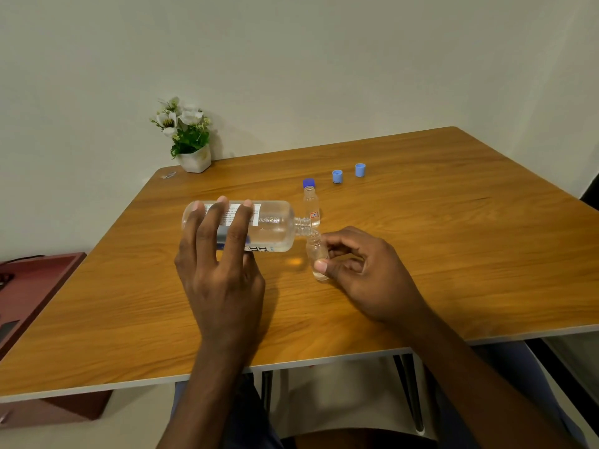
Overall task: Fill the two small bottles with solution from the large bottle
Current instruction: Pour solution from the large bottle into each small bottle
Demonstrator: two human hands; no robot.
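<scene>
Lying almost level just above the table [453,247], the large bottle [275,226] of clear liquid is grasped round its body by the left hand [220,270], fingers wrapped over the label. Its mouth meets the neck of the open small bottle [317,254] (near the table's middle), which the right hand [363,273] pinches between thumb and fingers. Just behind stands the second small bottle [311,202], capped in blue. Farther right lie a blue cap [337,176] and the other blue cap [360,170]; a flower pot [194,160] sits at the far left corner.

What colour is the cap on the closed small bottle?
Blue cap, seen best in the head view.
</scene>
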